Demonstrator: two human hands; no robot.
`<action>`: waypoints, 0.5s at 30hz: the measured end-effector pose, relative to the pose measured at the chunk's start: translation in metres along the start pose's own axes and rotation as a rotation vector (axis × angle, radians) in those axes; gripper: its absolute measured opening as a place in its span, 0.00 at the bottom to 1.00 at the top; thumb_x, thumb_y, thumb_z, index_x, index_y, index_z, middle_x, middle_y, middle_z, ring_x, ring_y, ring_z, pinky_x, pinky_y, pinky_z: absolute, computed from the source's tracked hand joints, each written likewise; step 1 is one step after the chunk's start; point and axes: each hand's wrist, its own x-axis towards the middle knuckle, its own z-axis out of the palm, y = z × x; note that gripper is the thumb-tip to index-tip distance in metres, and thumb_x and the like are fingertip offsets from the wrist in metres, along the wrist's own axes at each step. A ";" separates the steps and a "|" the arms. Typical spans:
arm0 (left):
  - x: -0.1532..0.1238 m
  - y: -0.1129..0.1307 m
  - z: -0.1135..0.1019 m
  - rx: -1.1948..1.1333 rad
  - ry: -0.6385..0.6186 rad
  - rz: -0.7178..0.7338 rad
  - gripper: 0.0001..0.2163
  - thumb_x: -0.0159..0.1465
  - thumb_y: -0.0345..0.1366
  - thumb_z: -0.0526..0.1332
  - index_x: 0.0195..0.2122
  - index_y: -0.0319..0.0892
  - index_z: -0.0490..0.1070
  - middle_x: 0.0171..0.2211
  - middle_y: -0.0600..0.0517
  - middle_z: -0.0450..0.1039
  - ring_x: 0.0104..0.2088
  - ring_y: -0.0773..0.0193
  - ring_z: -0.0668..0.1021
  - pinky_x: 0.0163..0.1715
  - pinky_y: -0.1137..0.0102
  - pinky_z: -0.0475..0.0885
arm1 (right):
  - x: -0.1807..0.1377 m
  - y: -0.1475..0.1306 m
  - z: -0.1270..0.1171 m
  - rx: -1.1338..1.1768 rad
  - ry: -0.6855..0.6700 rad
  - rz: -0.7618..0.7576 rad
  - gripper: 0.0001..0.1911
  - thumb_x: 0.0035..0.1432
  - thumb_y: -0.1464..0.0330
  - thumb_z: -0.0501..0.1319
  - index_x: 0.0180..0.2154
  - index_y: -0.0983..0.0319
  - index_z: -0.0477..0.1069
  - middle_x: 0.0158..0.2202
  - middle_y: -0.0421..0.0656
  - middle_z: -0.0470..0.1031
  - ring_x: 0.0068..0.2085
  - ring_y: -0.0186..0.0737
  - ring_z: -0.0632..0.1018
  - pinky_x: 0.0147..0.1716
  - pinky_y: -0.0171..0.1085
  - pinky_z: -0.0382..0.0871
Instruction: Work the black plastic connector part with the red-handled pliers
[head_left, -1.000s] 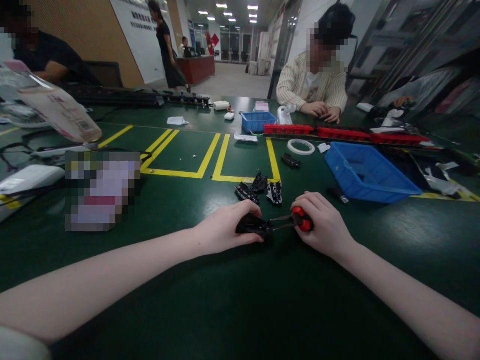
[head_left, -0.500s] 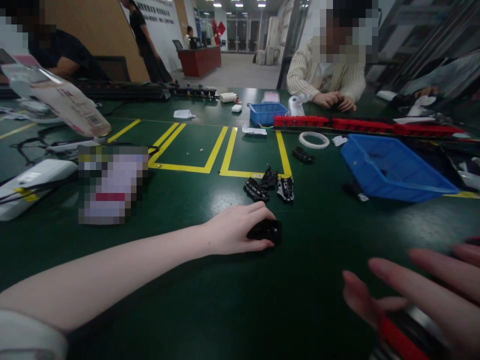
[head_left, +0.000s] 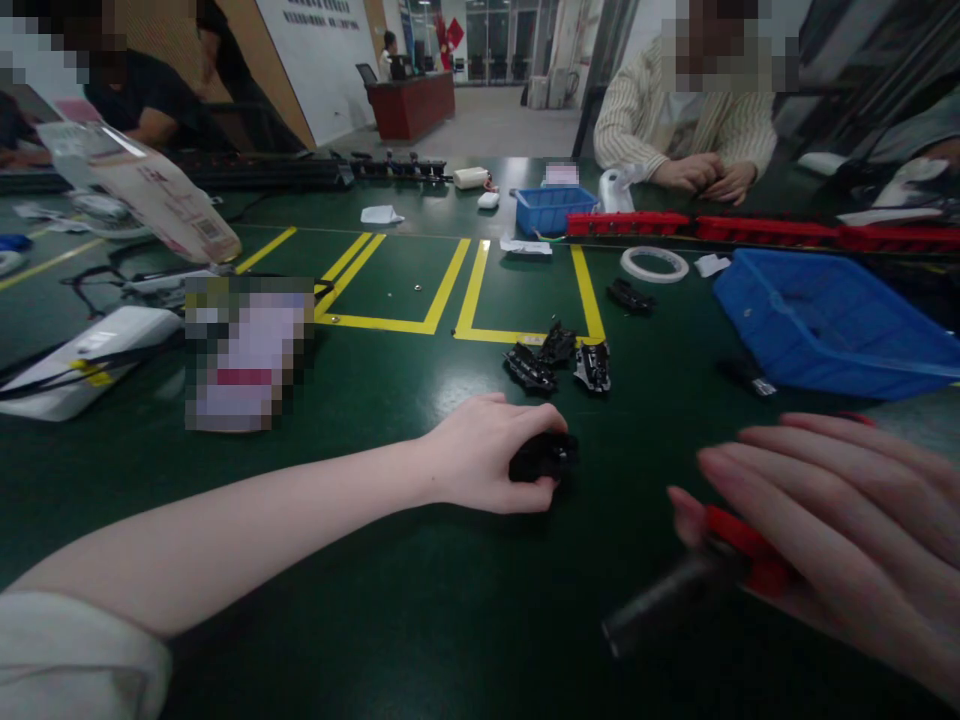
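My left hand (head_left: 487, 455) rests on the green table (head_left: 375, 560) and grips a small black plastic part (head_left: 544, 457). My right hand (head_left: 832, 530) is raised close to the camera at the lower right, blurred, holding a screwdriver (head_left: 705, 570) with a red and black handle; its dark end points left and down. Three more black parts (head_left: 559, 362) lie in a cluster just beyond my left hand, near a yellow floor-tape line.
A large blue bin (head_left: 825, 320) sits at the right, a small blue bin (head_left: 551, 208) and red trays (head_left: 750, 228) farther back. A white tape ring (head_left: 654, 263) lies mid-table. White devices and cables lie at the left. A person in a striped shirt (head_left: 690, 130) works opposite.
My right hand lifted the screwdriver off the black part, swung right and toward the camera. The left hand stayed on the part. The view shifted slightly.
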 end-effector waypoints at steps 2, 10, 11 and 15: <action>0.001 0.000 0.000 -0.027 -0.025 -0.004 0.16 0.58 0.44 0.62 0.44 0.41 0.67 0.34 0.53 0.75 0.31 0.64 0.77 0.30 0.71 0.68 | 0.095 0.000 -0.004 -0.092 -0.021 -0.088 0.28 0.52 0.68 0.63 0.55 0.54 0.63 0.51 0.47 0.72 0.50 0.53 0.73 0.46 0.52 0.69; 0.005 -0.002 0.003 0.010 -0.085 -0.009 0.21 0.57 0.54 0.62 0.38 0.38 0.68 0.29 0.52 0.73 0.26 0.64 0.74 0.24 0.73 0.64 | 0.180 -0.021 0.001 -0.013 -0.086 0.033 0.05 0.52 0.69 0.59 0.34 0.61 0.64 0.33 0.47 0.72 0.37 0.46 0.73 0.33 0.44 0.70; 0.005 -0.002 0.004 0.017 -0.085 -0.010 0.21 0.58 0.54 0.62 0.37 0.38 0.68 0.28 0.52 0.72 0.26 0.65 0.73 0.23 0.73 0.63 | 0.177 -0.022 0.001 -0.014 -0.099 0.039 0.05 0.52 0.69 0.59 0.33 0.61 0.64 0.32 0.46 0.71 0.37 0.46 0.72 0.32 0.43 0.70; 0.005 -0.001 0.006 0.038 -0.079 -0.021 0.21 0.57 0.55 0.62 0.36 0.39 0.68 0.28 0.53 0.72 0.25 0.65 0.73 0.22 0.74 0.61 | 0.181 -0.027 0.002 -0.065 -0.140 -0.004 0.05 0.52 0.69 0.58 0.33 0.62 0.64 0.32 0.48 0.70 0.36 0.46 0.70 0.31 0.42 0.68</action>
